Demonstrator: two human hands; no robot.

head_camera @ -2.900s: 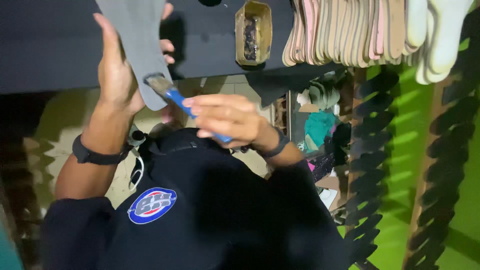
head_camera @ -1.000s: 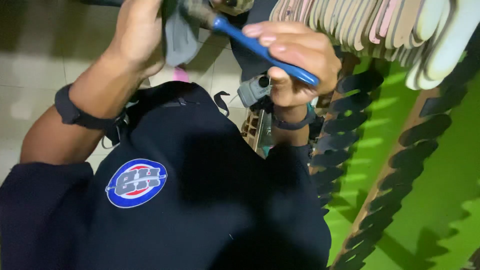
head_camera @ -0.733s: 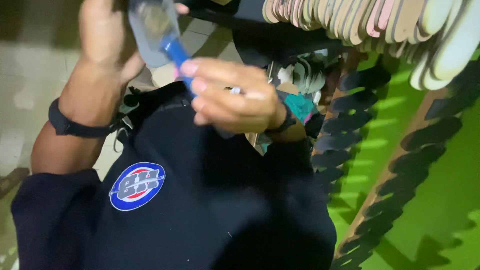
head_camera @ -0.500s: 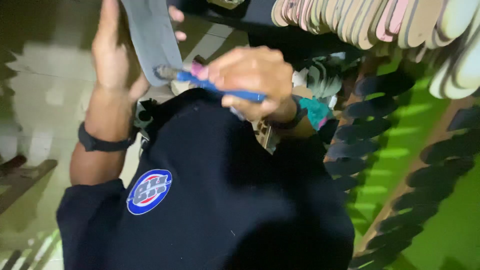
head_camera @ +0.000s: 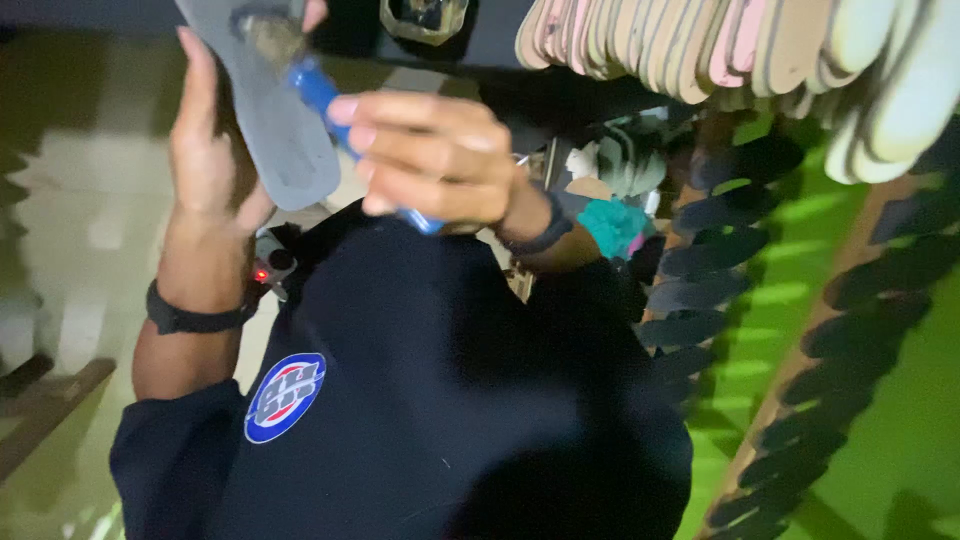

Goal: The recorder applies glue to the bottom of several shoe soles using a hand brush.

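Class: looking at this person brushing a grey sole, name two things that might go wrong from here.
1. The brush head sits on the sole right beside the left hand, so whatever it spreads may smear the fingers.
2. The sole is gripped only along one edge; brush pressure might bend or twist it loose.

A round badge (head_camera: 285, 397) sits on the dark shirt (head_camera: 420, 400) at the lower left: blue with a white rim and a red and white emblem in its middle. No packages, signs or screens show elsewhere in the view.
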